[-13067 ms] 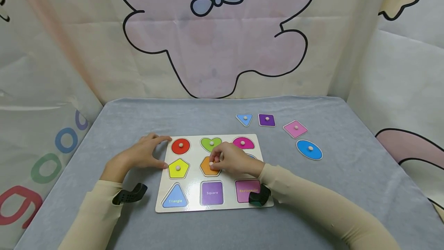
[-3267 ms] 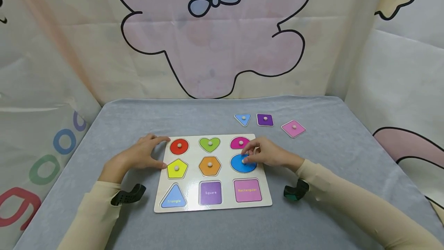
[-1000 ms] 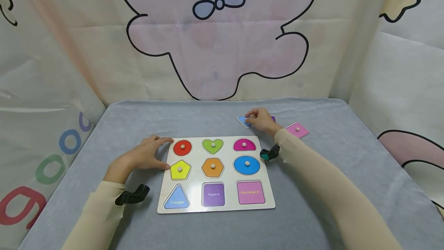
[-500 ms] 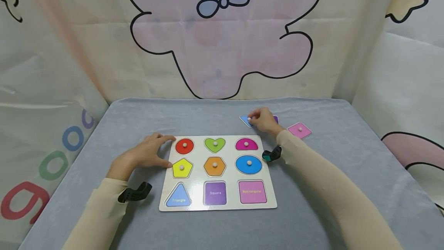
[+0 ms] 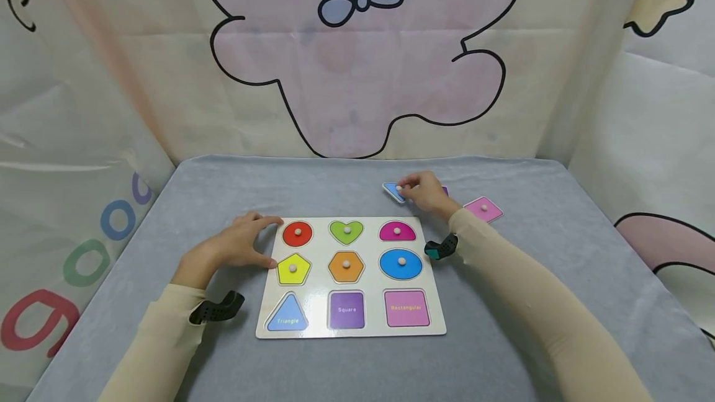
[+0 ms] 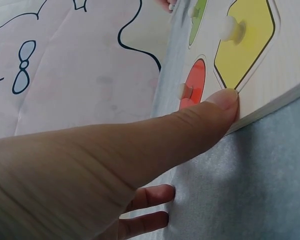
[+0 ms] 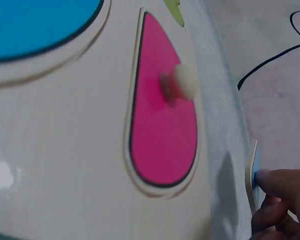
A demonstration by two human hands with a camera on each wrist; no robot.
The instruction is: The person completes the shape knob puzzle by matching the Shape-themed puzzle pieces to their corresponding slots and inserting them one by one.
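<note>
At the back of the table, my right hand (image 5: pixel 426 193) pinches the knob of a blue triangle puzzle piece (image 5: pixel 393 192). In the right wrist view the triangle piece (image 7: pixel 253 172) is seen edge-on, tilted, with a shadow on the cloth beside it. My left hand (image 5: pixel 237 242) rests at the left edge of the white puzzle board (image 5: pixel 313 303), its thumb (image 6: pixel 222 102) on the rim near the yellow pentagon (image 5: pixel 293 270). Six knobbed pieces sit in the upper two rows; the bottom row shows printed triangle, square and rectangle recesses.
A purple square piece (image 5: pixel 445 190) lies mostly hidden behind my right hand. Right of it is a pink rectangle piece (image 5: pixel 483 209) on the grey cloth (image 5: pixel 503 290). A printed curtain (image 5: pixel 346 79) stands behind the table.
Earlier my right hand was at the orange hexagon, then at the blue oval, which moved from the cloth into the board. Since then it has reached the triangle piece and tilted it up.
</note>
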